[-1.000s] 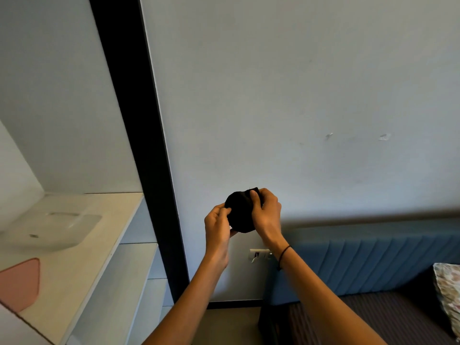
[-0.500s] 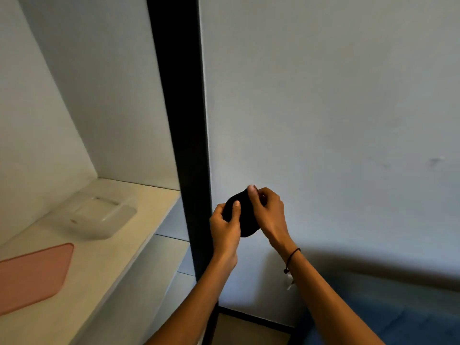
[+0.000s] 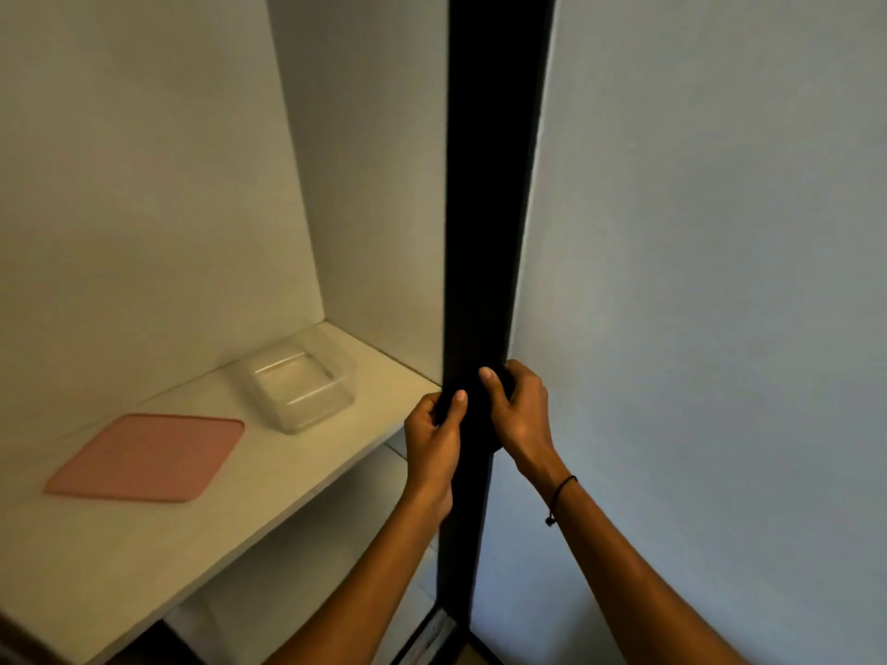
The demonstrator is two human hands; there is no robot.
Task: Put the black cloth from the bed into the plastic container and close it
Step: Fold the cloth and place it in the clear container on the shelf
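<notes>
Nearest the camera, both bare forearms reach forward and meet in front of the tall black vertical panel [image 3: 489, 232] that edges the shelving. The left hand [image 3: 434, 434] and the right hand [image 3: 521, 415], which has a thin dark cord bracelet [image 3: 559, 496] at its wrist, are both clamped on the small bunched black cloth [image 3: 475, 415], thumbs pressed over its top and fingers curled behind. The cloth is hard to make out against the black panel, so its outline is uncertain.

Left of the panel and a little farther off, the flat pink square plastic lid [image 3: 149, 455] lies on the pale white shelf board [image 3: 269, 477], apart from the container. Beyond the lid, closer to the panel and toward the shelf's back corner, stands the clear square plastic container [image 3: 300, 386], open and seemingly empty.

The step in hand looks like carrying the balled cloth toward the shelf. The next move calls for swinging it left of the panel, pressing it down inside the container's rim so nothing overhangs, then fetching the lid.
</notes>
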